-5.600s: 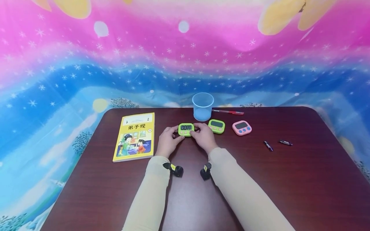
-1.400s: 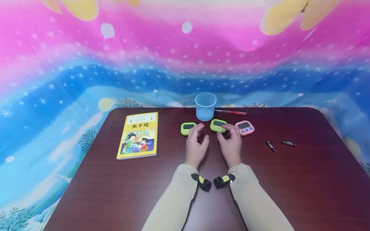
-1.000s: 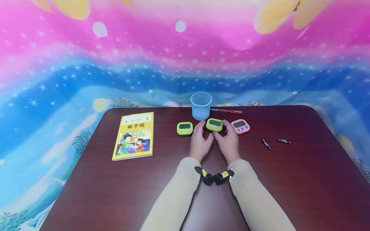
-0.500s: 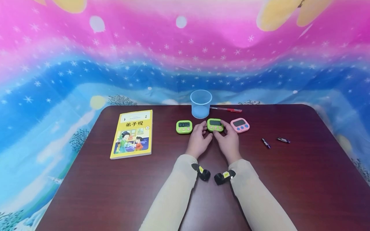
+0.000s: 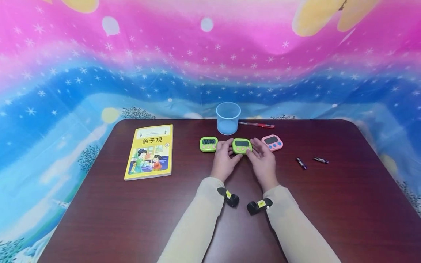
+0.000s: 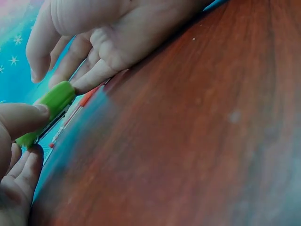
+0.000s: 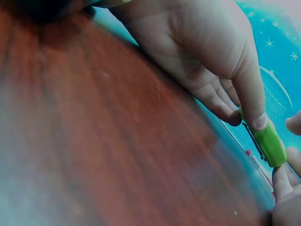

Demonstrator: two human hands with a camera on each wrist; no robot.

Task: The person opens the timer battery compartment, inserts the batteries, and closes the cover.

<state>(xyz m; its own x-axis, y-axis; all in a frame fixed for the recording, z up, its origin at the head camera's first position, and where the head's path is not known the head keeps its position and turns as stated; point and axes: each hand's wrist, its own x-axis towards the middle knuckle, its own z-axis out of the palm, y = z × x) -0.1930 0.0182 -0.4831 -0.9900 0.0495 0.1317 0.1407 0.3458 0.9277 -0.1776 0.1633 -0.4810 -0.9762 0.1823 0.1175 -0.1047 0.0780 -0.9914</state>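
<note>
In the head view both hands are at a green digital timer (image 5: 242, 146) with a dark display. The right hand (image 5: 264, 162) pinches its right end, the thumb (image 7: 259, 121) on one face and fingers behind. My left hand (image 5: 224, 160) has its fingers (image 6: 91, 77) against the left end, with its thumb tip apart from the timer in the left wrist view. Just left of the left hand lies a second green timer (image 5: 208, 144), its display lit with 00:05. A pink timer (image 5: 272, 142) with blue buttons lies right behind the right hand's fingers.
A yellow book (image 5: 149, 153) lies on the left of the dark wooden table (image 5: 345, 204). Behind the timers stand a blue mesh cup (image 5: 227, 122) and a red pen (image 5: 258, 125). Two small dark objects (image 5: 301, 163) lie at the right.
Earlier, both hands held the left green timer at 00:00; it now counts up. Both hands have shifted right to the middle green timer, which has just moved slightly left and nearer.
</note>
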